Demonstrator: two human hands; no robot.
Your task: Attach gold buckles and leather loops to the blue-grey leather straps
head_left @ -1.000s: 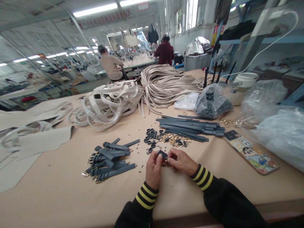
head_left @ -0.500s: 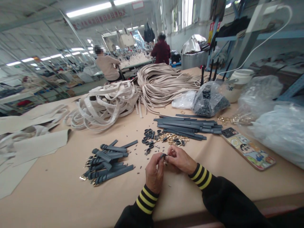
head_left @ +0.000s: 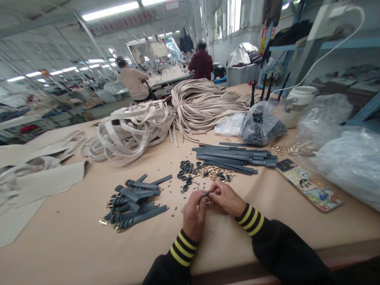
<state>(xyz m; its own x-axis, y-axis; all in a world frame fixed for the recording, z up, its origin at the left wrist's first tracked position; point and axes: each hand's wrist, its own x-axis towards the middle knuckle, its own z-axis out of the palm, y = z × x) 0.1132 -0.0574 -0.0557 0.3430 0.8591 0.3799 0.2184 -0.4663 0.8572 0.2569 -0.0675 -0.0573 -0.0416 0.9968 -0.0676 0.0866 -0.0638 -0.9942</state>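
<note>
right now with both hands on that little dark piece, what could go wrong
The dark piece, held only by the fingertips of the left hand and right hand, could slip. The tiny loose bits beside them might get brushed away. Dark rings lie mixed with gold buckles, so they could snag.

Tan paper-like counter covering (head_left: 97, 245). Flat slate-blue strips (head_left: 237, 155); gold metal buckles (head_left: 219, 173). Long thin beige straps (head_left: 198, 103). Black sleeve cuffs (head_left: 184, 248), yellow horizontal stripes. Rectangular phone case (head_left: 310, 185): multicolour cartoon print. Distant person's top (head_left: 201, 65), maroon.
</note>
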